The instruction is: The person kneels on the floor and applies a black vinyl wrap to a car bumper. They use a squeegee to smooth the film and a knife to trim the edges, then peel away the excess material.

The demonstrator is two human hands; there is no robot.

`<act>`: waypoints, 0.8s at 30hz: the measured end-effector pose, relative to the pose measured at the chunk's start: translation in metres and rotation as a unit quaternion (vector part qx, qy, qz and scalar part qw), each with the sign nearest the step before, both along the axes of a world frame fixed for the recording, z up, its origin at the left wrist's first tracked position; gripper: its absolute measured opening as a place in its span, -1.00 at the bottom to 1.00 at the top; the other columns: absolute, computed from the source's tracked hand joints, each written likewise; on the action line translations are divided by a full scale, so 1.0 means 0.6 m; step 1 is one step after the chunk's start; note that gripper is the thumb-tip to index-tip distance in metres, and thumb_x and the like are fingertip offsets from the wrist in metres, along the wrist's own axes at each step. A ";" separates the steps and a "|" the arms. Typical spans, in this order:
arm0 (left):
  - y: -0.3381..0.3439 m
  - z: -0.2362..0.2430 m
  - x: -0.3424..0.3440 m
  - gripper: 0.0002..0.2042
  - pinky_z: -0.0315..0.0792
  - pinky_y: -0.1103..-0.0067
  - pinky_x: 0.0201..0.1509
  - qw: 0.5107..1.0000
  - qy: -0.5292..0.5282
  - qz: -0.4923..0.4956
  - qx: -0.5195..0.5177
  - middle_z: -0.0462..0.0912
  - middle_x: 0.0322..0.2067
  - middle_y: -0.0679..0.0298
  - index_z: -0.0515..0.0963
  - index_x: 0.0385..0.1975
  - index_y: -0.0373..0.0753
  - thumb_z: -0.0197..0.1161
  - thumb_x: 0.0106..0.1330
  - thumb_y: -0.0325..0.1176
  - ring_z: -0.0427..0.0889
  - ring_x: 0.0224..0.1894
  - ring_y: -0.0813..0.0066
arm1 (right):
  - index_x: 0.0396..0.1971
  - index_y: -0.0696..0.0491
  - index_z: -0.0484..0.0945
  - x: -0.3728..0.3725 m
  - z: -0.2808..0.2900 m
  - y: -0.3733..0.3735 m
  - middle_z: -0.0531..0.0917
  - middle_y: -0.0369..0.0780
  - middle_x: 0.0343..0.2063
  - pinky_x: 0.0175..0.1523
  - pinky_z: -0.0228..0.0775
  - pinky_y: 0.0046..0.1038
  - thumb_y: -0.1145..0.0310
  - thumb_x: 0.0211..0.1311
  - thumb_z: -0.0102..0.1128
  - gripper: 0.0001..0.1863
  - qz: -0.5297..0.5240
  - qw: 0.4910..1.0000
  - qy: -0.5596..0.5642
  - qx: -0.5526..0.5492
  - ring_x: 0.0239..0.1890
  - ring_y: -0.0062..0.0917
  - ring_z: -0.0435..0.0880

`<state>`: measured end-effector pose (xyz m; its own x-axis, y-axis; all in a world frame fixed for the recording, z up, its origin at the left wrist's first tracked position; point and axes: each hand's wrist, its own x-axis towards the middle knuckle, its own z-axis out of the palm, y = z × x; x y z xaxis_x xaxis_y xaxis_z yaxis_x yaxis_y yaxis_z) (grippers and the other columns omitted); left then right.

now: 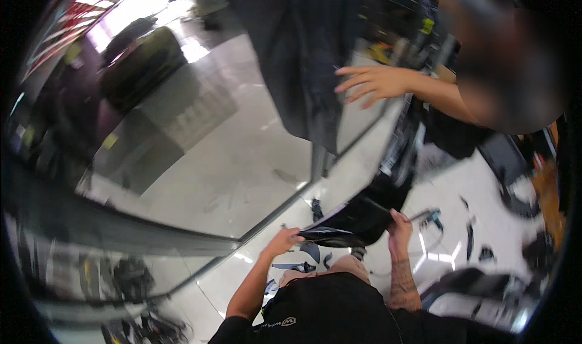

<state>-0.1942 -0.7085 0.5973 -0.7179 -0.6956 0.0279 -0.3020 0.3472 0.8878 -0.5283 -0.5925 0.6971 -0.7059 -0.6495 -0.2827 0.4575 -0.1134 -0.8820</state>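
Note:
A long, glossy black car bumper [364, 213] is held in front of my body, running from my waist toward the upper right. My left hand [284, 242] has its fingers closed on the near left end. On the near right side, my right hand [399, 227] grips the rim with the thumb showing on top. Part of each hand's fingers is hidden by the bumper. The far end reaches toward a co-worker, whose hand [377, 83] is spread in the air above it, apart from the bumper.
Left of me stands a large glass pane [200, 162] with a dark bottom frame. A teal power tool [435, 218] with a cable lies on the pale floor at my right, near several loose dark parts [470, 241]. Another large car part [479, 301] lies at the lower right.

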 end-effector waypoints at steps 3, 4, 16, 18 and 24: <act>-0.006 0.057 0.062 -0.79 0.35 0.46 -0.33 0.997 -0.043 -0.037 0.060 0.49 -0.50 0.13 0.45 -0.37 -0.36 0.20 0.28 -0.30 0.44 -0.44 0.39 | -0.58 0.02 0.53 0.040 -0.043 0.021 0.61 -0.37 -0.55 -0.43 0.36 -0.66 0.40 0.11 0.31 -0.85 0.006 0.999 -0.035 -0.026 -0.57 -0.70 0.53; -0.010 0.037 0.089 -0.81 0.29 0.58 -0.33 0.992 -0.008 -0.043 0.115 0.41 -0.53 0.30 0.45 -0.38 -0.35 0.18 0.30 -0.33 0.35 -0.42 0.58 | -0.59 0.01 0.52 0.058 -0.041 0.017 0.61 -0.35 -0.56 -0.45 0.35 -0.67 0.39 0.12 0.31 -0.84 -0.008 0.998 -0.049 -0.035 -0.57 -0.70 0.54; 0.015 0.081 0.179 -0.83 0.18 0.75 -0.20 0.928 0.171 0.116 0.310 0.44 -0.41 0.57 0.54 -0.27 -0.21 0.18 0.32 -0.25 0.31 -0.36 0.74 | -0.12 0.20 0.50 0.238 -0.139 0.074 0.33 -0.44 -0.69 -0.51 0.06 -0.61 0.32 0.25 0.17 -0.70 0.263 0.953 -0.137 -0.064 -0.67 -0.72 0.18; 0.027 0.113 0.187 -0.70 0.30 0.70 -0.04 0.914 0.197 0.093 0.343 0.58 -0.23 0.46 0.52 -0.07 -0.26 0.20 0.31 -0.21 0.47 -0.21 0.69 | 0.06 0.21 0.47 0.275 -0.173 0.080 0.27 -0.50 -0.72 -0.59 -0.01 -0.67 0.35 0.11 0.32 -0.50 0.278 0.953 -0.123 -0.014 -0.71 -0.79 0.16; 0.044 0.190 0.227 -0.66 0.44 0.60 -0.02 0.905 0.215 0.096 0.354 0.61 -0.13 0.30 0.45 -0.04 -0.29 0.22 0.30 -0.22 0.59 -0.11 0.54 | 0.15 0.19 0.41 0.354 -0.233 0.088 0.30 -0.50 -0.74 -0.56 0.05 -0.68 0.32 0.03 0.37 -0.36 0.349 0.937 -0.021 -0.005 -0.68 -0.80 0.20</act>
<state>-0.0578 -0.6818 0.7116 -0.6105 -0.7589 -0.2265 0.1297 -0.3780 0.9167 -0.3156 -0.5396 0.5573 -0.0959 -0.9517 -0.2916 0.4567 0.2182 -0.8624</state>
